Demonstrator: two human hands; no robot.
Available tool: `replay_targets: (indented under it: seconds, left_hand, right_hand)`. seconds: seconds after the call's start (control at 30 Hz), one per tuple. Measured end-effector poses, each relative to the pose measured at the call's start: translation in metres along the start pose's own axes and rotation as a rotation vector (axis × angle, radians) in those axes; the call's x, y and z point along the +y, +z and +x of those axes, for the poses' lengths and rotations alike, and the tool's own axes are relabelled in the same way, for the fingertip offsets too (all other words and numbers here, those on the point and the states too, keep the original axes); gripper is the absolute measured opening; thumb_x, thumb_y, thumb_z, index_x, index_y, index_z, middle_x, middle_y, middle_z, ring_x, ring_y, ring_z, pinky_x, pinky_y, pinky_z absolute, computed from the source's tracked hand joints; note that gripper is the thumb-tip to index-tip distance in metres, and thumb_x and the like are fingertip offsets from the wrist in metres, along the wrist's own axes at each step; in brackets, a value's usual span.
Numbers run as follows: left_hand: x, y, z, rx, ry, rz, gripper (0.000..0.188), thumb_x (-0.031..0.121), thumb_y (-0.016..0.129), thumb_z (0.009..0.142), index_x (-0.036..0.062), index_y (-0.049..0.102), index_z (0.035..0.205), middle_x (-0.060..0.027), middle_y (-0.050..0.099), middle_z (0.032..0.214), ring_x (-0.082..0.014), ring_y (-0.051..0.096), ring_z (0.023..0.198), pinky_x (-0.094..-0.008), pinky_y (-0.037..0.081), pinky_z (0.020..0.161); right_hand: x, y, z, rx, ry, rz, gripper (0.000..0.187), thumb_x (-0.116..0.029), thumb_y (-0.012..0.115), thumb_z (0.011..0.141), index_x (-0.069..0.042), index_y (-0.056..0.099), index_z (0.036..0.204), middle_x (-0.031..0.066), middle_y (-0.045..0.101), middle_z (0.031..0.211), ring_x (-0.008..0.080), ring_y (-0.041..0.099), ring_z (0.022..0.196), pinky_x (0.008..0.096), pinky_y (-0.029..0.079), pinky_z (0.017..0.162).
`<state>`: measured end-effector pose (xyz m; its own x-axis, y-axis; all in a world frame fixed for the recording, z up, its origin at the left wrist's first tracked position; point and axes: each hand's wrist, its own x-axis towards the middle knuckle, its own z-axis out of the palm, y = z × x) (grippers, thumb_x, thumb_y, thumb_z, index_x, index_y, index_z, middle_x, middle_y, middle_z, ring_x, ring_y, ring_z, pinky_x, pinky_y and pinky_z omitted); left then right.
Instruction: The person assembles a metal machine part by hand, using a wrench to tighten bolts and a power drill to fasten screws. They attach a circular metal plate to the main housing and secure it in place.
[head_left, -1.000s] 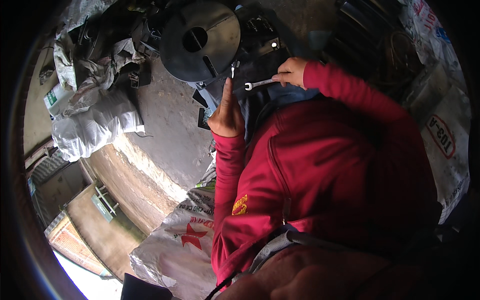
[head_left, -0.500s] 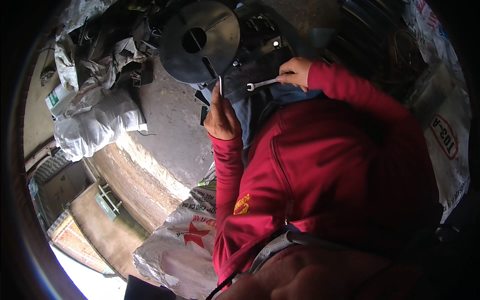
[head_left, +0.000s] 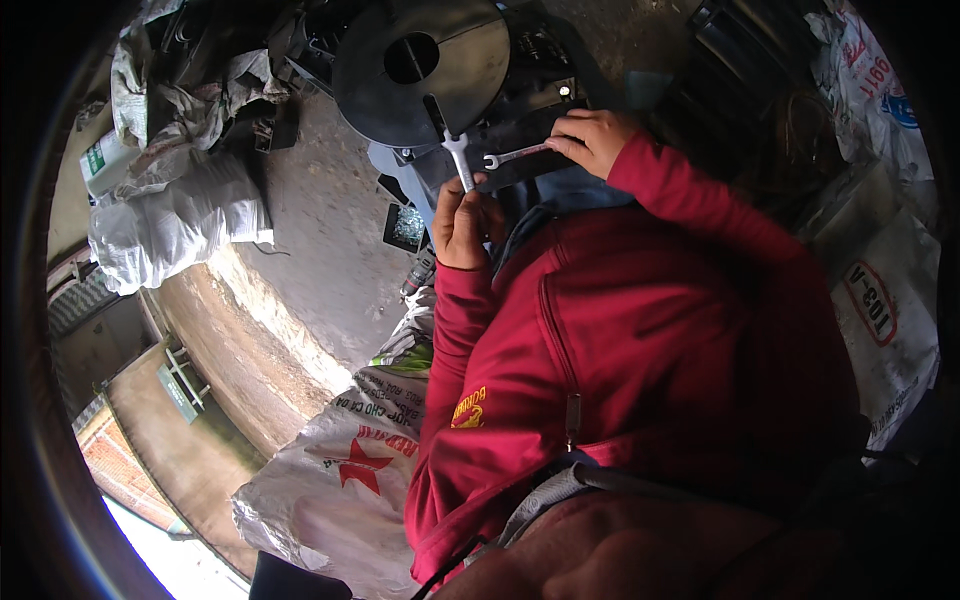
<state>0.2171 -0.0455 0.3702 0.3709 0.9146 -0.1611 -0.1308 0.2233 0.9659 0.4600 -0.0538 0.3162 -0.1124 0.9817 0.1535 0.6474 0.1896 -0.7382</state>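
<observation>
My left hand (head_left: pixel 463 222) is closed on the shank of an open-end wrench (head_left: pixel 458 160), whose jaw points away from me at the near rim of a dark round metal disc (head_left: pixel 460 50). The disc has a round centre hole and a slot opening toward the wrench. In my right hand (head_left: pixel 594 140) the fingers pinch the end of a second, slimmer wrench (head_left: pixel 518 154). That one's open jaw points left, close beside the first wrench. Whether either jaw touches a bolt cannot be made out. Beneath both tools lies a dark flat metal part (head_left: pixel 430 168) near my lap.
Left of my left hand stands a small black tray of shiny small hardware (head_left: pixel 406 226), with a power drill (head_left: pixel 420 270) beside it. White woven sacks (head_left: pixel 180 225) lie at the far left. Another printed sack (head_left: pixel 320 480) sits near my left side, and more sacks (head_left: pixel 880 310) at the right.
The left wrench has turned, so its jaw shows broadside now. The right wrench has shifted slightly left and up. The view has moved, bringing the hardware tray and the drill into sight.
</observation>
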Motion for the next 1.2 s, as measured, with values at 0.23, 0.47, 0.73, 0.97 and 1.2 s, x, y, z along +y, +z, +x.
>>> replay_targets:
  seconds: [0.23, 0.47, 0.73, 0.97, 1.2]
  left_hand:
    - [-0.018, -0.019, -0.006, 0.222, 0.114, 0.238, 0.030, 0.028, 0.053, 0.099, -0.0002, 0.060, 0.109, 0.0054, 0.042, 0.054, -0.0033, 0.034, 0.042, -0.0207, 0.025, 0.042]
    - [-0.012, -0.010, 0.000, 0.292, 0.191, -0.009, 0.035, 0.030, 0.046, 0.102, -0.0007, 0.058, 0.111, 0.0059, 0.034, 0.049, -0.0037, 0.031, 0.039, -0.0208, 0.022, 0.039]
    - [-0.017, -0.014, 0.000, 0.201, 0.110, -0.028, 0.024, 0.026, 0.048, 0.101, 0.0040, 0.059, 0.101, 0.0045, 0.040, 0.050, -0.0038, 0.034, 0.040, -0.0210, 0.024, 0.039]
    - [-0.024, -0.012, 0.001, 0.161, 0.059, -0.061, 0.024, 0.025, 0.048, 0.102, 0.0042, 0.060, 0.101, 0.0031, 0.042, 0.051, -0.0045, 0.034, 0.040, -0.0215, 0.024, 0.039]
    - [-0.028, -0.014, 0.002, 0.124, 0.050, -0.093, 0.024, 0.023, 0.048, 0.101, 0.0019, 0.060, 0.104, 0.0031, 0.042, 0.051, -0.0048, 0.034, 0.040, -0.0214, 0.024, 0.040]
  right_hand:
    - [-0.032, -0.025, 0.002, -0.350, 0.316, 0.665, 0.025, -0.023, 0.051, 0.100, -0.002, 0.063, 0.092, -0.0034, 0.048, 0.060, 0.0039, 0.048, 0.057, 0.0228, 0.039, 0.052]
    - [-0.035, -0.032, 0.000, -0.238, 0.171, 0.724, 0.026, -0.022, 0.049, 0.101, -0.002, 0.063, 0.094, -0.0030, 0.053, 0.071, 0.0024, 0.043, 0.065, 0.0192, 0.039, 0.062]
    - [-0.016, -0.063, 0.019, -0.088, 0.075, 0.391, 0.023, -0.024, 0.059, 0.096, -0.004, 0.068, 0.090, 0.0012, 0.067, 0.083, 0.0099, 0.060, 0.080, 0.0275, 0.047, 0.075]
    - [-0.017, -0.060, 0.024, -0.037, 0.142, 0.294, 0.025, -0.027, 0.060, 0.095, -0.005, 0.069, 0.089, 0.0017, 0.069, 0.083, 0.0115, 0.062, 0.079, 0.0279, 0.048, 0.076]
    - [-0.012, -0.055, 0.027, -0.087, 0.162, 0.365, 0.027, -0.030, 0.060, 0.095, -0.006, 0.069, 0.088, 0.0010, 0.068, 0.080, 0.0089, 0.059, 0.075, 0.0266, 0.046, 0.072]
